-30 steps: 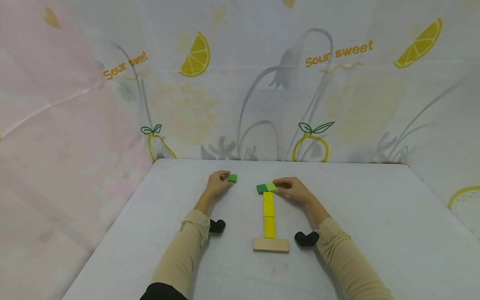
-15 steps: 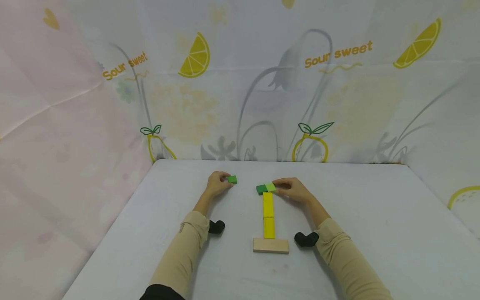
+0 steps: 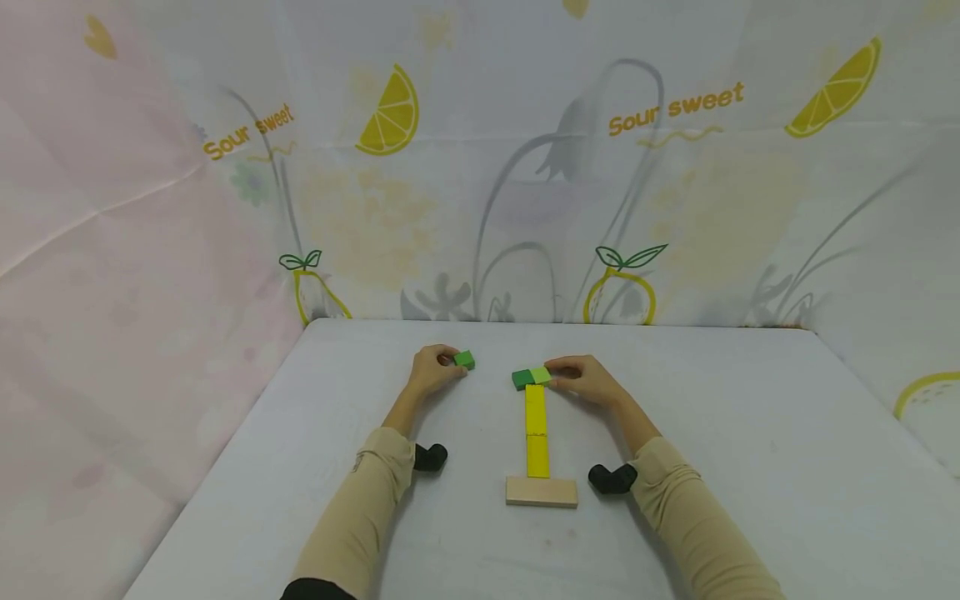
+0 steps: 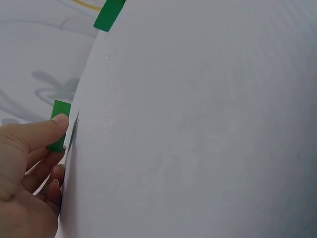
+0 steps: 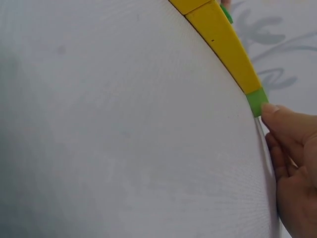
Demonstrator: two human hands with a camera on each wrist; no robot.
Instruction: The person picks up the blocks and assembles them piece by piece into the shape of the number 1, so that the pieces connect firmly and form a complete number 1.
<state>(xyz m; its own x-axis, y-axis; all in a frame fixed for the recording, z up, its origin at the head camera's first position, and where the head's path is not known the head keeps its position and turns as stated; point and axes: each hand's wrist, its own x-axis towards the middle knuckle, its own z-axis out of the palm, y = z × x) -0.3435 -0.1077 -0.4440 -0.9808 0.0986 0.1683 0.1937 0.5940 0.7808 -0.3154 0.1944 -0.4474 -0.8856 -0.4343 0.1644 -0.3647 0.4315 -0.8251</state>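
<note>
My left hand [image 3: 432, 369] pinches a green block [image 3: 465, 360] between thumb and fingers, apart from the other blocks; the left wrist view shows the thumb across this green block [image 4: 60, 108]. On the right, my right hand [image 3: 588, 379] pinches a light green block [image 3: 541, 376]. That block touches a darker green block [image 3: 522, 380] on its left. Both meet the far end of a line of two yellow blocks [image 3: 536, 410]. In the right wrist view, the thumb of my right hand [image 5: 297, 144] lies on the light green block [image 5: 255, 100].
A plain wooden plank [image 3: 542, 492] lies crosswise at the near end of the yellow blocks. All of it rests on a white table [image 3: 750, 467]. Behind stands a printed curtain [image 3: 480, 167]. Dark wrist pieces [image 3: 612, 478] stick out from both sleeves.
My left hand has shifted slightly nearer and to the left, and the green block in it has turned a little. My right hand and the blocks by it look almost unmoved.
</note>
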